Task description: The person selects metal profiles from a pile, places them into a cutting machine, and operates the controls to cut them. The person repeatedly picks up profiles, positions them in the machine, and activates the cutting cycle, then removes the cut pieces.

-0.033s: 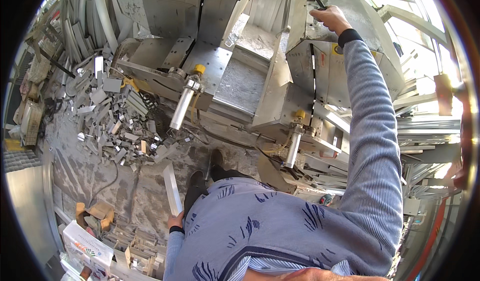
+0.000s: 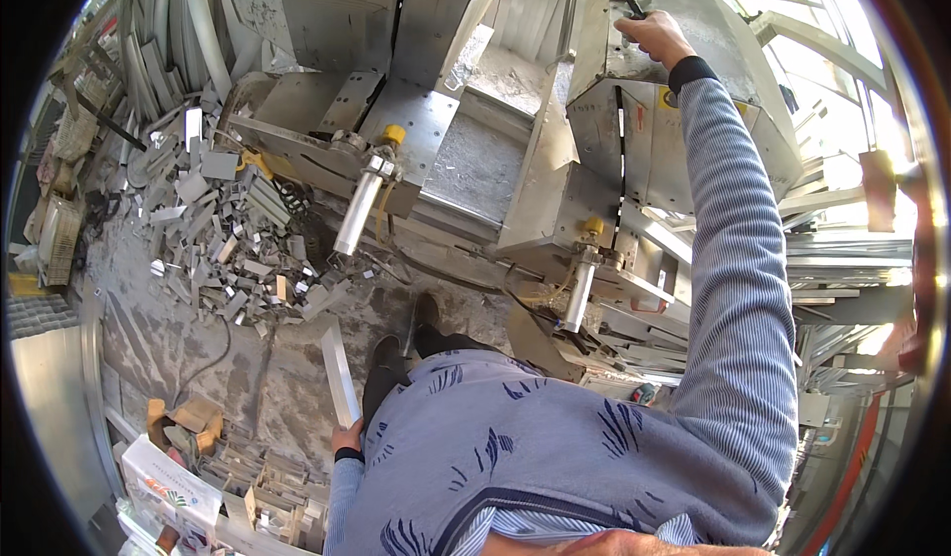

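Note:
Low at my left side, my left hand is closed round the lower end of a pale metal profile, which points up and away past my legs. Its fingers are partly hidden by my body. My right arm stretches far forward, and my right hand grips a black handle on top of the right-hand metal housing of a cutting machine. In front of me, a silver cylinder with a yellow cap sticks out of the machine's left half. A second such cylinder is on its right half.
A heap of metal offcuts covers the floor at left, beside long profiles leaning upright. A white cardboard box and stacked short pieces stand at lower left. Long profiles lie at right. A hose runs along the machine's front.

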{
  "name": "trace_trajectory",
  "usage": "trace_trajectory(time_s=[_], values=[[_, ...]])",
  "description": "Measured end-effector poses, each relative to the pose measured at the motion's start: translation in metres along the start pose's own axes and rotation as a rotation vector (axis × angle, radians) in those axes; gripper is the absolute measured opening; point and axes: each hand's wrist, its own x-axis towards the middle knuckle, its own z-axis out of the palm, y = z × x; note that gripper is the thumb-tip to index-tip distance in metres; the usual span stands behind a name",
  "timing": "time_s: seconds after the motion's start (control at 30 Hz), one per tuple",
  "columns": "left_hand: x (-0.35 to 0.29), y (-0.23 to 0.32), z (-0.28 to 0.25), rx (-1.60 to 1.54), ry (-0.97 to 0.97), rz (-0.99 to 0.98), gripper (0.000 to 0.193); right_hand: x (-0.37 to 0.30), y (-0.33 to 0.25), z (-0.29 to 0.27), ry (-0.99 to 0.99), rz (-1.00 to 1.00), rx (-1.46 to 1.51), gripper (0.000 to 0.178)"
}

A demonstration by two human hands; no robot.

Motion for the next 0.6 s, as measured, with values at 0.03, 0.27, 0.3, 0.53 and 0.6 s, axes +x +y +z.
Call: trace_trajectory(time_s=[0.03, 0.27, 0.3, 0.53, 0.6], values=[[0.0, -0.002, 0.006, 0.086, 0.039, -0.008, 0.083, 0.004, 0.001, 0.003, -0.012, -0.022, -0.021, 0.054], [0.003, -0.005, 0.007, -0.009, -0.047, -0.09, 0.085, 0.006, -0.003, 0.023, -0.025, -0.144, 0.004, 0.043], [0.006, -0.002, 0.005, -0.04, -0.059, -0.088, 0.086, 0.005, -0.003, 0.023, -0.022, -0.168, -0.016, 0.042], [0.031, 0.03, -0.005, -0.102, -0.009, -0.048, 0.085, 0.006, -0.004, 0.023, -0.029, -0.207, -0.121, 0.043], [0.036, 0.038, -0.008, -0.078, 0.021, 0.049, 0.091, 0.011, -0.006, 0.023, -0.046, -0.241, -0.242, 0.044]])
